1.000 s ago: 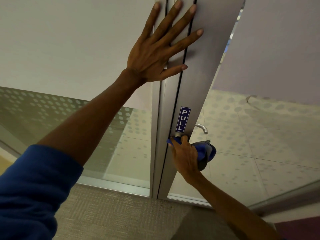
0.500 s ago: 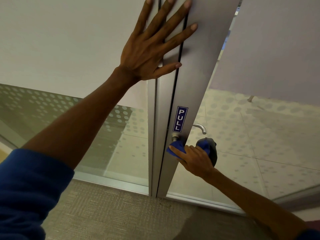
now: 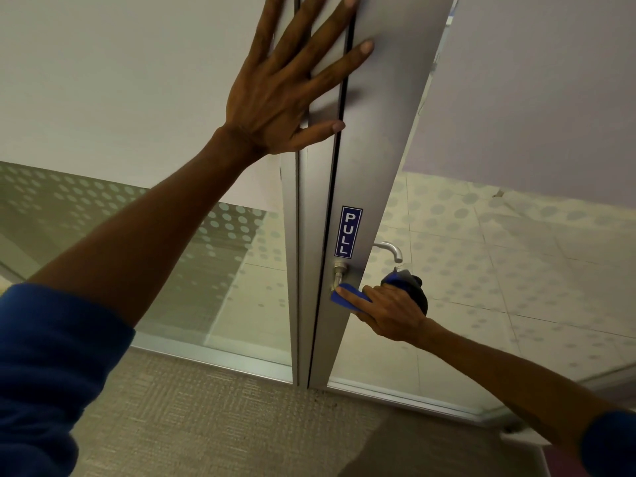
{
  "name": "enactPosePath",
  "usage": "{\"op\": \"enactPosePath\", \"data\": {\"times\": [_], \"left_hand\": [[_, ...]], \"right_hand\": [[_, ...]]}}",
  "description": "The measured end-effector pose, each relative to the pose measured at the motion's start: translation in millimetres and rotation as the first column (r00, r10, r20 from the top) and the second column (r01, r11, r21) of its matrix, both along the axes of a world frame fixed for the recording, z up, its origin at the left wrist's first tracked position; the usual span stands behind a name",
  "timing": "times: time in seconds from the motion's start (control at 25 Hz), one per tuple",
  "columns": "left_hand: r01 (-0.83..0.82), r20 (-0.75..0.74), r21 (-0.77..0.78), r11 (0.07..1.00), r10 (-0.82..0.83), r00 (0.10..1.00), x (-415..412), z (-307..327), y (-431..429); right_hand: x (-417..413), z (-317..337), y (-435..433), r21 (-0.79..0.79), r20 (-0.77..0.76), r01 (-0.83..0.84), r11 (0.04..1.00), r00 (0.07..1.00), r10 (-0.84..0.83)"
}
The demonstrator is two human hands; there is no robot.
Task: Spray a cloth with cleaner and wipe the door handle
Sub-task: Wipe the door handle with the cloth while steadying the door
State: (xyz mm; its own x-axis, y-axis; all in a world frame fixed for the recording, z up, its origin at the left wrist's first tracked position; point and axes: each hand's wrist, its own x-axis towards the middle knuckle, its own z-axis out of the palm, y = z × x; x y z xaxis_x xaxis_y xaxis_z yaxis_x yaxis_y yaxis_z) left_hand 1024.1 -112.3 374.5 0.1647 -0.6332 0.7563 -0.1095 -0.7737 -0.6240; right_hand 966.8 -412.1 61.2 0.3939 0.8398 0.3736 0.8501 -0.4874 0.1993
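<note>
Wrapping the blue cloth [image 3: 349,297] over the near door handle [image 3: 339,275], I have my right hand [image 3: 392,313] closed around it, fingers curled over the fabric and the forefinger stretched along it toward the handle's round base. Only that base and a short bend of metal show above the cloth; the rest of the lever lies under my grip. The cloth bunches up past my knuckles on the right, blue with a darker fold. The handle sits low on the grey door stile [image 3: 371,160], just below a blue PULL sticker [image 3: 348,231]. A second handle [image 3: 390,251] curves out on the far side of the door, seen through the glass up and right of my hand.

My left hand [image 3: 285,94] is spread flat — holding nothing — high up across the dark seam between the stile and the frame [image 3: 290,270] on its left. Both of my sleeves are blue. Dotted frosted glass [image 3: 213,242] runs on either side, and beige carpet [image 3: 206,425] covers the near floor.
</note>
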Motion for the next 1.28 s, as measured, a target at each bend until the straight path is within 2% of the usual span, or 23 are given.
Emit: {"op": "enactPosePath", "data": {"times": [0.08,0.24,0.32,0.36,0.4,0.48,0.56,0.64,0.8,0.84,0.88,0.92,0.96,1.0,1.08,1.12,1.16,1.2,1.28], "left_hand": [[-0.001,-0.014,0.007,1.0,0.001,1.0,-3.2,0.6,-2.3],[-0.02,-0.036,-0.021,1.0,0.019,0.999,-8.4,3.2,0.1],[-0.011,-0.048,-0.028,1.0,0.009,0.999,-10.4,2.4,-2.4],[-0.008,-0.052,-0.026,1.0,0.007,0.999,-10.7,2.2,-2.1],[-0.006,-0.052,-0.024,1.0,0.004,0.999,-10.4,2.3,-1.1],[0.004,-0.04,-0.02,1.0,-0.005,0.999,-9.2,1.6,-0.5],[0.013,-0.027,-0.02,1.0,-0.014,1.0,-8.0,0.1,-1.1],[0.021,-0.017,-0.02,1.0,-0.022,1.0,-7.0,-1.3,-1.0],[0.012,-0.061,-0.041,0.999,-0.014,0.998,-7.7,-3.1,-0.6],[0.001,-0.053,-0.037,0.999,-0.003,0.999,-7.7,-3.5,-0.6],[-0.009,-0.044,-0.035,0.999,0.008,0.999,-7.3,-3.5,-0.7],[-0.014,-0.041,-0.036,0.999,0.013,0.999,-6.4,-3.8,-1.6],[-0.016,-0.042,-0.036,0.999,0.015,0.999,-5.5,-5.1,-2.9],[-0.019,-0.042,-0.034,0.999,0.017,0.999,-4.7,-6.5,-3.4],[-0.03,-0.056,-0.051,0.998,0.028,0.998,-4.4,-6.5,-0.9],[-0.031,-0.08,-0.067,0.997,0.026,0.996,-5.5,-5.7,0.8],[-0.028,-0.111,-0.085,0.996,0.018,0.994,-7.0,-5.5,1.0],[-0.027,-0.142,-0.101,0.995,0.013,0.99,-9.0,-5.3,0.0],[-0.037,-0.167,-0.1,0.994,0.02,0.986,-12.8,-4.6,-2.4]], "right_hand": [[-5.3,0.7,8.7,-0.045,0.019,0.049,0.998,0.999,-0.048],[-18.2,4.2,33.8,-0.037,-0.023,0.241,0.97,0.97,-0.242],[-22.4,10.6,45.6,-0.075,-0.106,0.317,0.946,0.94,-0.323],[-23.5,16.1,51.7,-0.1,-0.211,0.364,0.926,0.902,-0.377],[-21.9,21.1,57.1,-0.113,-0.347,0.408,0.906,0.838,-0.421],[-15.2,34.7,64.4,-0.159,-0.622,0.442,0.883,0.65,-0.437],[-6.3,44.8,68.2,-0.156,-0.804,0.403,0.902,0.478,-0.353],[-1.4,52.1,70.9,-0.068,-0.946,0.392,0.918,0.268,-0.185],[9.8,56.1,62.0,0.011,-0.989,0.396,0.918,-0.129,0.067],[14.6,55.6,58.9,-0.016,-0.975,0.466,0.884,-0.205,0.091],[17.3,54.9,57.0,-0.054,-0.967,0.521,0.852,-0.241,0.087],[16.2,56.6,57.6,-0.112,-0.98,0.524,0.845,-0.201,-0.006],[15.0,57.1,59.3,-0.128,-0.992,0.459,0.879,-0.057,-0.115],[15.1,56.6,63.0,-0.17,-0.951,0.349,0.922,0.188,-0.247],[1.0,44.5,69.8,-0.221,-0.668,0.243,0.945,0.668,-0.328],[-8.4,42.7,70.6,-0.19,-0.553,0.29,0.938,0.758,-0.346],[-19.3,41.5,70.5,-0.159,-0.482,0.319,0.934,0.801,-0.356],[-28.8,40.1,71.7,-0.143,-0.446,0.366,0.919,0.805,-0.39],[-41.4,31.4,74.4,-0.112,-0.306,0.369,0.923,0.87,-0.386]]}}
